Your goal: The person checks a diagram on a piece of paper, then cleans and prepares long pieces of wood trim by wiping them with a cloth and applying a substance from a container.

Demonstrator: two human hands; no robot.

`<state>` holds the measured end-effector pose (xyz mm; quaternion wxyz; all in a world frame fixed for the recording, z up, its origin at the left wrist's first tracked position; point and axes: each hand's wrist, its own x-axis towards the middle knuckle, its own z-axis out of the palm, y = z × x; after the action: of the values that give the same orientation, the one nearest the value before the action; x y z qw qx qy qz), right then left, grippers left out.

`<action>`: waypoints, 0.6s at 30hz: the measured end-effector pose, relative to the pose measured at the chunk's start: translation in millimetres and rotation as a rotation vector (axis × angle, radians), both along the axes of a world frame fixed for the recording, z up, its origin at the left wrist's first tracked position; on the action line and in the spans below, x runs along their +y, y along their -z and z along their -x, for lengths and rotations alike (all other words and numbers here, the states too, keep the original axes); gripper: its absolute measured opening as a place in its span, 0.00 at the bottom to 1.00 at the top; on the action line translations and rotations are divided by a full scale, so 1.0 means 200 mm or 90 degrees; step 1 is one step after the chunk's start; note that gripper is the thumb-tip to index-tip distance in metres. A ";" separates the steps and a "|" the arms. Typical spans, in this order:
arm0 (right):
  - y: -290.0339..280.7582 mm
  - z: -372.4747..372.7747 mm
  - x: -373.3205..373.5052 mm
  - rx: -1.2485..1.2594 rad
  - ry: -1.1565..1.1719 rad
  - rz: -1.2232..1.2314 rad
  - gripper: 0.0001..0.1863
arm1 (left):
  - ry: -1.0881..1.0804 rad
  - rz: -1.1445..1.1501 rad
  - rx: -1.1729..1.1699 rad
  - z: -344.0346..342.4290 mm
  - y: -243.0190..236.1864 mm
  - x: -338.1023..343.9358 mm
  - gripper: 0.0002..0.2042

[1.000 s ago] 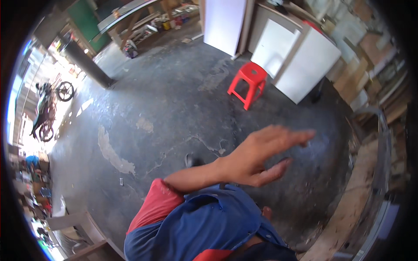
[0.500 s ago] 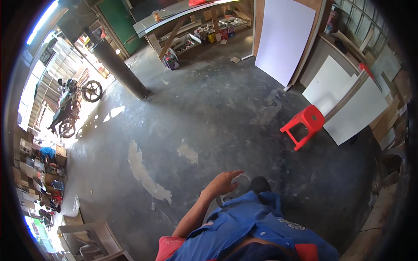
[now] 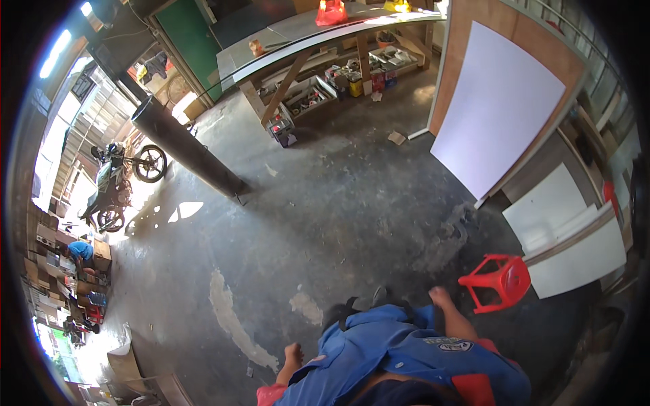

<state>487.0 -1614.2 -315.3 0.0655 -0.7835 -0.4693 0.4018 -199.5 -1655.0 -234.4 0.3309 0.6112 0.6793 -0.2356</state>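
While the person stands on a grey concrete floor (image 3: 338, 223), both bare forearms reach out beside a blue shirt (image 3: 379, 345) with red sleeves. The right hand (image 3: 441, 296) is near a red plastic stool (image 3: 501, 281), just to its left and apart from it. The fingers of that hand look curled in, too small in view to tell whether they close on anything. The left hand (image 3: 293, 355) is over the floor, near a long pale patch (image 3: 233, 325); its fingers also look drawn together, and whether they hold something cannot be told. The stool stands on the floor to the person's right, beside low white panels (image 3: 579, 260). Beyond these, a tall white sheet (image 3: 497, 111) stands against a brown board (image 3: 535, 40). Ahead, a long grey surface (image 3: 284, 39) carries a red bag (image 3: 331, 13) and a yellow bag (image 3: 398, 6), with assorted containers (image 3: 355, 85) beneath it. On the left are a dark round pillar (image 3: 189, 145), a motorcycle (image 3: 112, 183) in bright light, and a co-worker in blue (image 3: 81, 250) beside a cardboard box (image 3: 101, 256).
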 end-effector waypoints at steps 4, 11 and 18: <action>-0.30 -0.06 1.43 0.045 0.037 -0.242 0.14 | -0.073 -0.032 -0.061 -0.17 -0.02 0.27 0.16; -0.48 0.15 2.89 0.099 0.023 -0.317 0.14 | -0.183 0.064 -0.087 -0.40 0.23 1.53 0.12; 0.05 -0.17 2.98 0.082 -0.022 0.048 0.19 | 0.295 -0.214 -0.066 -0.58 0.33 4.01 0.06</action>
<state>520.1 -1018.1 -326.1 0.0593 -0.7496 -0.4621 0.4701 -84.5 -853.5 -300.3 0.1962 0.8077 0.5332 -0.1576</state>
